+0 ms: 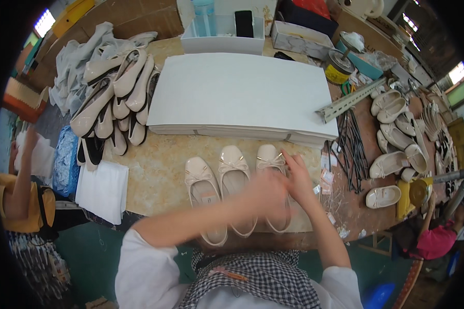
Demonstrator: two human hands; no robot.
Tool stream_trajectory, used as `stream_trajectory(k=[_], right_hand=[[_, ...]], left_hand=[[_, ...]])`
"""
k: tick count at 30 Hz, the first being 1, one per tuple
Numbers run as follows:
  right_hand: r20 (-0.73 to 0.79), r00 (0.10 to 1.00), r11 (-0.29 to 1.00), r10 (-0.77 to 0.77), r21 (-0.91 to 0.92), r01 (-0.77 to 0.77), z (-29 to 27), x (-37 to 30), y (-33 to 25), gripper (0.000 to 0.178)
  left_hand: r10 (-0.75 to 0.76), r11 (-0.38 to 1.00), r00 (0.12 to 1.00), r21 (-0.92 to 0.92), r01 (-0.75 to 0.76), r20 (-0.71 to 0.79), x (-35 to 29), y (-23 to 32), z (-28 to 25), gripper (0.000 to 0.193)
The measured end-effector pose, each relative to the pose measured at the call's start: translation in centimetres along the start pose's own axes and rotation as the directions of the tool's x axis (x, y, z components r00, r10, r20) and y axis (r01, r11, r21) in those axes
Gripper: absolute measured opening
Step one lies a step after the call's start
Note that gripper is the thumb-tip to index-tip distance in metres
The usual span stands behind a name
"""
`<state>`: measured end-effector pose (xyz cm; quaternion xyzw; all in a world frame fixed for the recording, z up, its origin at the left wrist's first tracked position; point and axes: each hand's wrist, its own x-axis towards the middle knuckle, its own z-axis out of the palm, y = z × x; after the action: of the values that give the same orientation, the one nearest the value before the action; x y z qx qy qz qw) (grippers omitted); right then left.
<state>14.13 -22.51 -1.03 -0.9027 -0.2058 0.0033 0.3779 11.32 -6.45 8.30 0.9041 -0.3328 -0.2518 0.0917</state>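
Three pink shoes (233, 177) sit in a row on the desk (154, 175). Both hands (278, 188) blur over the right one; I cannot tell their fingers. A big pile (116, 98) waits, untouched.

A stack of white sheets (242, 95) lies mid-table, a heap of beige shoes (116, 98) beside it, a metal rail (349, 100) opposite.

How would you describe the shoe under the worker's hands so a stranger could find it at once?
Start at the big white sheet stack in the middle of the table. Just in front of it, three beige bow flats lie side by side. It is the rightmost flat, the only one under the left hand and right hand.
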Motion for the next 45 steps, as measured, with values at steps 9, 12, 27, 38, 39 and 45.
stream_trajectory(k=[9, 12, 27, 38, 39, 45], right_hand=[[0.082, 0.978, 0.926, 0.191, 0.316, -0.207, -4.0, -7.0, -4.6, 0.05], [-0.069, 0.924, 0.558, 0.377, 0.813, -0.167, -4.5, -7.1, -7.0, 0.056], [0.177, 0.908, 0.902, -0.38, 0.288, 0.321, -0.2, -3.9, -16.5, 0.071], [0.33, 0.927, 0.861, -0.177, -0.405, 0.308, 7.1, 0.0, -8.9, 0.032], [0.348, 0.923, 0.824, -0.165, -0.466, 0.323, 8.0, 1.7, -9.4, 0.032], [0.24, 0.963, 0.992, -0.122, -0.011, 0.129, 5.8, 2.9, -8.8, 0.045]], left_hand=[[-0.352, 0.902, 0.46, -0.163, 0.4, -0.815, 3.7, -16.6, -2.2, 0.045], [-0.144, 0.989, 0.51, -0.107, 0.101, -0.848, 1.6, -8.7, -1.1, 0.013], [-0.786, 0.261, 0.456, -0.892, -0.369, -0.418, -10.1, -1.9, 5.3, 0.043], [-0.249, 0.962, 0.778, -0.242, 0.129, -0.577, -7.9, 2.9, 13.7, 0.056], [-0.239, 0.965, 0.761, -0.232, 0.119, -0.603, -7.6, 3.0, 13.5, 0.058], [-0.261, 0.963, 0.777, -0.207, 0.171, -0.574, -7.4, 2.8, 13.8, 0.061]])
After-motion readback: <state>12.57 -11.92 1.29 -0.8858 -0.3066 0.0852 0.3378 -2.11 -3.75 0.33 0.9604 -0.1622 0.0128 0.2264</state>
